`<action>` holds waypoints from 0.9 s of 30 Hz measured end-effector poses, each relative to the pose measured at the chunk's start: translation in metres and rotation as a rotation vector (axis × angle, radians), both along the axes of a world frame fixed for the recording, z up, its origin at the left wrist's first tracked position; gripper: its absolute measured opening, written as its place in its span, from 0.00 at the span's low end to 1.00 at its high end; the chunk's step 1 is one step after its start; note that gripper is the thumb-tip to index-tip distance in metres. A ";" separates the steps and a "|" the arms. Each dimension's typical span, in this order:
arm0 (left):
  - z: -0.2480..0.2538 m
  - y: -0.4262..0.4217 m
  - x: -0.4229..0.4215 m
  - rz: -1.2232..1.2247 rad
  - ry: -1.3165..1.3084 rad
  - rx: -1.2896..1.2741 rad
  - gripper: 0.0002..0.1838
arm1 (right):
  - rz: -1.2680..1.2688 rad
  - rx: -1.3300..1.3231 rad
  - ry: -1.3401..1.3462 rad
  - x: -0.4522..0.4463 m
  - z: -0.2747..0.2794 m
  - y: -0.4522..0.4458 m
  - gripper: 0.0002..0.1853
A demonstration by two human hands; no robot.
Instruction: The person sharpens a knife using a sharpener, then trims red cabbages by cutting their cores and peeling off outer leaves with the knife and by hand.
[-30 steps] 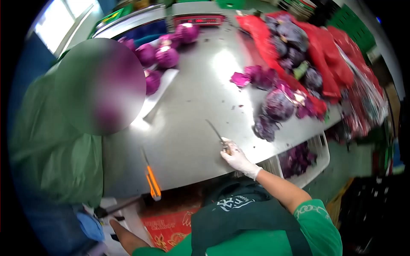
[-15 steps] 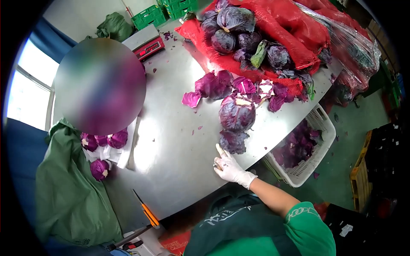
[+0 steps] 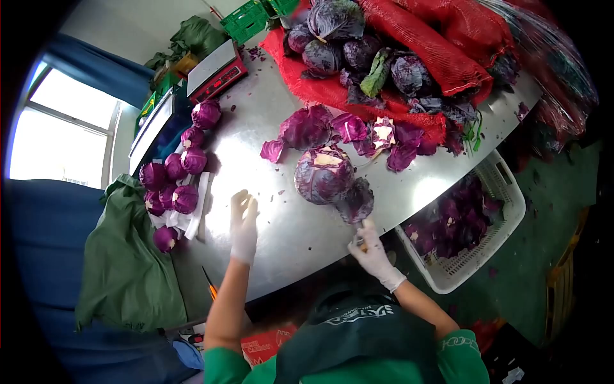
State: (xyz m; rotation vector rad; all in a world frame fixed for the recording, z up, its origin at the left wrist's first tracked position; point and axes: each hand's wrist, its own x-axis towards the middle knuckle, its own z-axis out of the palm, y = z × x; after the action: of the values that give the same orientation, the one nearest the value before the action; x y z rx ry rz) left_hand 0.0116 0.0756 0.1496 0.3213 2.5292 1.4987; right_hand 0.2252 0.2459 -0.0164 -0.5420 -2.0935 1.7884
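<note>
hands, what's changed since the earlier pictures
The left hand has come into view over the table, open. The right hand, holding a small knife, has moved to the loose leaf by the big cabbage. The orange-handled knife stayed put.

I record the tool handle (image 3: pixel 362 247) in the right hand (image 3: pixel 373 253) as mostly covered; its blade appears lost in blur against the loose leaf (image 3: pixel 357 201). The left forearm (image 3: pixel 230 297) hides part of the orange-handled knife (image 3: pixel 212 291). I cannot read the red scale's (image 3: pixel 220 75) digits. The top edge cuts off the green crates (image 3: pixel 246 22).
</note>
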 end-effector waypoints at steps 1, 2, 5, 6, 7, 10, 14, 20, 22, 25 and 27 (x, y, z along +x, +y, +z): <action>0.007 0.030 -0.010 -0.047 -0.159 0.008 0.28 | -0.081 -0.316 -0.101 0.005 0.002 0.005 0.16; 0.004 0.055 -0.020 -0.089 -0.275 0.029 0.32 | -0.190 -0.312 -0.064 0.007 0.002 0.010 0.19; -0.029 0.111 -0.047 -0.057 -0.476 -0.089 0.48 | -0.458 -0.350 -0.003 0.012 0.006 0.023 0.23; -0.038 0.120 -0.050 -0.099 -0.531 -0.099 0.47 | -0.512 -0.410 -0.015 0.014 0.013 0.026 0.22; -0.044 0.126 -0.052 -0.144 -0.586 -0.112 0.45 | -0.529 -0.413 -0.010 0.013 0.020 0.023 0.22; -0.052 0.112 -0.067 -0.371 -1.166 0.240 0.41 | -0.240 -0.750 0.164 0.001 0.046 -0.002 0.09; -0.055 0.080 -0.058 -0.361 -1.306 0.322 0.37 | -0.261 -0.900 0.001 -0.026 0.026 -0.030 0.08; -0.089 0.048 -0.036 -0.448 -0.976 0.507 0.37 | -0.705 -0.448 -0.038 -0.022 0.026 0.046 0.14; -0.090 0.053 -0.033 -0.466 -0.938 0.477 0.41 | -0.567 -0.516 -0.180 -0.028 0.082 0.042 0.15; -0.089 0.066 -0.035 -0.654 -0.821 0.403 0.48 | -0.397 -0.481 -0.135 -0.047 0.084 0.019 0.18; -0.092 0.078 -0.039 -0.731 -0.812 0.388 0.48 | -0.490 -0.337 -0.094 -0.054 0.077 0.009 0.18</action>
State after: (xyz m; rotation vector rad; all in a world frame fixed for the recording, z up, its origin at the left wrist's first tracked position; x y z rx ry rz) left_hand -0.0278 0.1534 0.0573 0.4900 1.2915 1.3871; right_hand 0.1715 0.2548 0.0608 -1.1357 -1.5280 1.8374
